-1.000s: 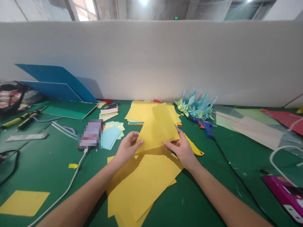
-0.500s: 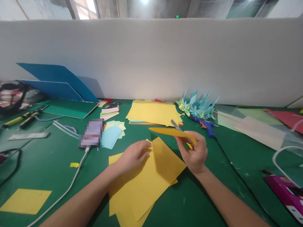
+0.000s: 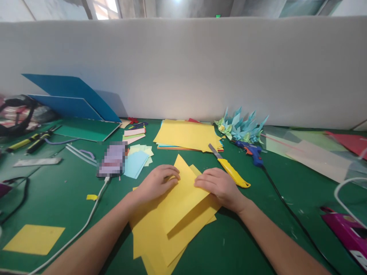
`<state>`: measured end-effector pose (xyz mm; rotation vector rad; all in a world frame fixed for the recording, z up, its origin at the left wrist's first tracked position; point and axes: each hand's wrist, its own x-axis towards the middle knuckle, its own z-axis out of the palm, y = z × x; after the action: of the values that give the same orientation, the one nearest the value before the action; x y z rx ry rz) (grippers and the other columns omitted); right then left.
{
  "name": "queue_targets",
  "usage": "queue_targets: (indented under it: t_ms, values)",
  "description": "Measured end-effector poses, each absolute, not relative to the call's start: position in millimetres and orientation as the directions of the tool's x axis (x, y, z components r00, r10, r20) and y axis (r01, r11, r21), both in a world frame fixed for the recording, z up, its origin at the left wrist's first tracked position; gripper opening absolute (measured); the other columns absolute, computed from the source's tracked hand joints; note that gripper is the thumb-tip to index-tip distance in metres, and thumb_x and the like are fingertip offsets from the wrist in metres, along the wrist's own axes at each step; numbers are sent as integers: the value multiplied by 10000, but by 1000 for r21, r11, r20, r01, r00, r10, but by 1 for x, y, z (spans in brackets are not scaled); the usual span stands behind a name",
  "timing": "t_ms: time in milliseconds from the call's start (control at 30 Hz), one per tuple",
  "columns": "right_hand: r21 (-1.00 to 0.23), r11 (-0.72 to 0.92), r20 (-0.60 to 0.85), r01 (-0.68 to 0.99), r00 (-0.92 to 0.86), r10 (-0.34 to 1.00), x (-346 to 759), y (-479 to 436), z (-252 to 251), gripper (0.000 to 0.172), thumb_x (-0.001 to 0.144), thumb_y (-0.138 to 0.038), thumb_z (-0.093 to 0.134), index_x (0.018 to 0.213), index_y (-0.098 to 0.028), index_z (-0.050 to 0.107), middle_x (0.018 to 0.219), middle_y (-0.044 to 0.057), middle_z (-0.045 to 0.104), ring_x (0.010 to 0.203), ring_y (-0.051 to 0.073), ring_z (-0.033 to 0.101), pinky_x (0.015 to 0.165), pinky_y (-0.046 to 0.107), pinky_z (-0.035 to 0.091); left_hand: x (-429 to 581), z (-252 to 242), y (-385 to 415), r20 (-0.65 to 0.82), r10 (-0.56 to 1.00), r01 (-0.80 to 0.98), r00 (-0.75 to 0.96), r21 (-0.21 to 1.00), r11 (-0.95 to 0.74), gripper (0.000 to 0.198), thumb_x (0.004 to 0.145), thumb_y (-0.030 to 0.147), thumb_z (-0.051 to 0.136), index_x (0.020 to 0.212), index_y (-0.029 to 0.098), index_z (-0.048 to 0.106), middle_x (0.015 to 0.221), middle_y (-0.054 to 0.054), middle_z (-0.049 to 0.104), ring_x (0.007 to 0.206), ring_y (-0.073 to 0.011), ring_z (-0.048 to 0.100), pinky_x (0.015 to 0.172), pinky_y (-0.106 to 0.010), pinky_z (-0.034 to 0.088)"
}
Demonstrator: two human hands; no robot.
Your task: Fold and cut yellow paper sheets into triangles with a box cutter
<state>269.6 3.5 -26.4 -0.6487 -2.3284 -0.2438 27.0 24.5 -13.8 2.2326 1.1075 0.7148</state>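
A sheet of yellow paper (image 3: 183, 191) lies tilted on top of several other yellow sheets (image 3: 149, 236), its right side slightly lifted and casting a shadow. My right hand (image 3: 222, 187) grips the sheet's right edge, thumb hidden underneath. At the opposite edge, my left hand (image 3: 157, 181) has its fingers curled round the paper, thumb and fingertips close together. Just beyond my right hand, a yellow utility knife (image 3: 233, 172) rests on the green table, blade pointing away to the left.
Behind are a coloured paper stack (image 3: 186, 134) and blue paper leaves (image 3: 241, 126). A blue glue gun (image 3: 255, 152) trails its cable down the right, near a purple power strip (image 3: 344, 233). At left are a phone (image 3: 113, 158) on a white cable and a yellow paper piece (image 3: 34, 239).
The yellow sheet raised in my right hand has come down and left onto the other sheets. My left hand has barely moved. The utility knife now shows fully.
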Motion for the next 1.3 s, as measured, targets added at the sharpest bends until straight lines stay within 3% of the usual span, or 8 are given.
queue_targets:
  t_ms: [133,367,600,867,1000,1133,1300]
  values:
    - [-56,889,569,454,-717,402,270,3,-27,304,869,-51,378,917,-201,638,853,43,725,815,180,600,714,331,439,30,-14,21,197,753,588,628,515,-624,200,886,193,444,901,212,643,1100,-63,655,1053,-193,586,933,-372,454]
    - [-314,871,446,377,-751,486,274,4,-33,367,663,-34,474,915,-204,679,987,58,711,906,193,630,799,356,475,28,-8,23,139,711,600,689,442,-667,194,893,181,447,961,204,627,1149,-66,634,1080,-194,577,950,-363,428]
    - [-399,845,373,358,-778,505,273,2,-29,454,631,-34,524,1019,-196,696,1098,88,678,975,225,610,838,381,476,24,-5,21,68,682,591,729,441,-676,195,885,263,529,1066,215,584,1263,-71,572,1231,-205,476,1080,-410,279]
    - [-502,803,379,323,-752,539,270,0,-30,276,748,-72,563,920,-222,718,940,72,662,892,198,597,800,362,466,28,-9,19,54,615,543,787,415,-731,239,894,305,539,1120,235,579,1337,-71,536,1288,-213,425,1111,-441,200]
    - [-596,722,355,350,-692,628,270,0,-31,167,869,-188,540,865,-200,706,852,63,646,813,175,583,737,317,459,29,-13,20,100,626,533,773,433,-727,248,881,291,561,1115,217,594,1277,-100,558,1218,-236,476,1046,-430,310]
    - [-626,673,283,394,-689,667,269,2,-29,322,937,-358,453,753,-181,650,749,48,596,736,166,549,684,302,428,29,-13,23,133,582,456,802,492,-742,205,874,255,563,1055,180,623,1088,-111,593,1028,-225,561,895,-362,439]
    - [-632,593,204,499,-631,749,264,3,-29,428,943,-423,396,582,-195,433,594,-6,457,629,153,470,615,284,365,26,-12,27,142,547,345,825,640,-687,236,938,233,415,918,160,638,1007,-101,624,910,-186,596,796,-300,459]
